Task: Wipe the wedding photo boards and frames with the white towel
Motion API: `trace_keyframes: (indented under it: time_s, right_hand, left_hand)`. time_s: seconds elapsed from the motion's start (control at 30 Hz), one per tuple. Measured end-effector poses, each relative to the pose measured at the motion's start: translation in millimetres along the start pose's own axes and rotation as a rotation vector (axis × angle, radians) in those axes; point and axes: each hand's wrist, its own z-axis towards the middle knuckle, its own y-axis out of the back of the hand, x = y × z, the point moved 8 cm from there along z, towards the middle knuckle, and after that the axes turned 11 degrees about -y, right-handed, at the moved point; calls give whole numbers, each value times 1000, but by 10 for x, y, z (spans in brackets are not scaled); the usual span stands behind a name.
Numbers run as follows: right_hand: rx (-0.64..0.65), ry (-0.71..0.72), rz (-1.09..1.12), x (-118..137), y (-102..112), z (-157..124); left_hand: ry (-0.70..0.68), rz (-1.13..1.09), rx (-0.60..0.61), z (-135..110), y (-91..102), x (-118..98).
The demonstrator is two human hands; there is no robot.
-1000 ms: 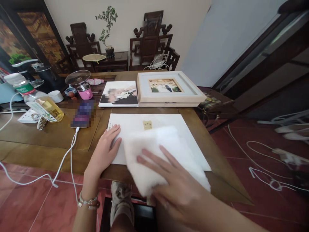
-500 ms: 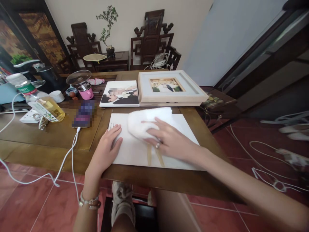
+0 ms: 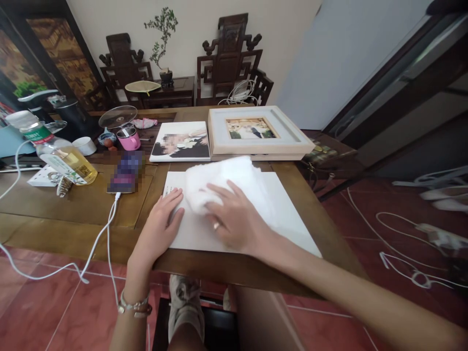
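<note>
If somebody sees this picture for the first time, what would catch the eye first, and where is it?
Probably the white cloth under the right hand, on a white board near the front edge of the table; the left hand rests on the board's left side. Next might come the framed photo lying behind the board, toward the right. Far left, the bottle of yellow liquid also stands out.
</note>
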Motion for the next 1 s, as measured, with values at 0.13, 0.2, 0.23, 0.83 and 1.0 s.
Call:
trace_keyframes:
  time_s: [0.13,0.2,0.23,0.83,1.0]
  right_hand:
    - [36,133,92,352,74,-529]
    - [59,190,117,473,125,-750]
    - [74,218,122,515,145,-836]
    - [106,-92,-31,-210,103,231]
    - [84,-134,-84,-125,-40,440]
  left_hand:
    - [-16,-17,22,6,-9,-13]
    - [-13,-26,15,2,-5,-2]
    - [-10,-32,10,-2,-3,7]
    - [-41,-12,-114,-16,112,-69]
    - [-110,-31,-232,-49,248,-175]
